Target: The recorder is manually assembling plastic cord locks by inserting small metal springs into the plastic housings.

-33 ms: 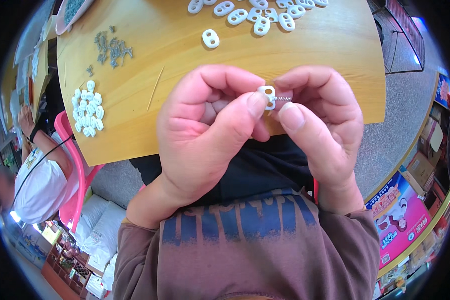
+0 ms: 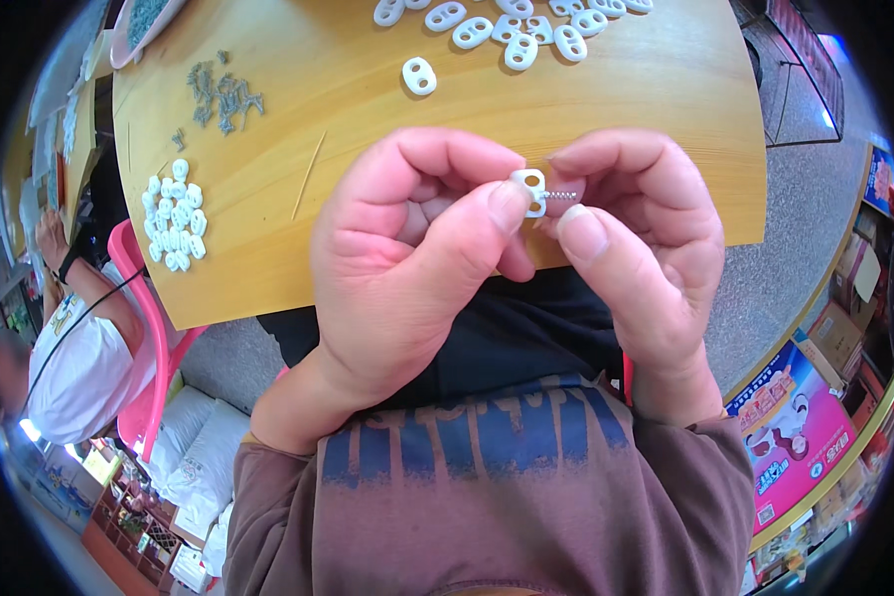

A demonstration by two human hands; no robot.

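My left hand (image 2: 407, 258) is closed in a pinch, its thumb and index finger on a small white two-hole plastic cord-lock part (image 2: 533, 182). From the right side of that part a thin metal spring (image 2: 560, 196) sticks out. My right hand (image 2: 646, 228) curls around the spring's free end, with a fingertip behind it and the thumb just below. Both hands are above the near edge of the table. The left thumb hides some of the white part.
Larger white two-hole oval pieces (image 2: 472, 33) lie scattered on the wooden table (image 2: 338, 89), with a grey pile of springs (image 2: 226, 99), small white parts (image 2: 176, 214) and a thin stick (image 2: 309, 176) on its left. A person (image 2: 94, 348) sits near a pink chair (image 2: 149, 377).
Hardly anything differs. My right thumb and fingertips have shifted very slightly to the right; the left hand keeps its pinch on the white part.
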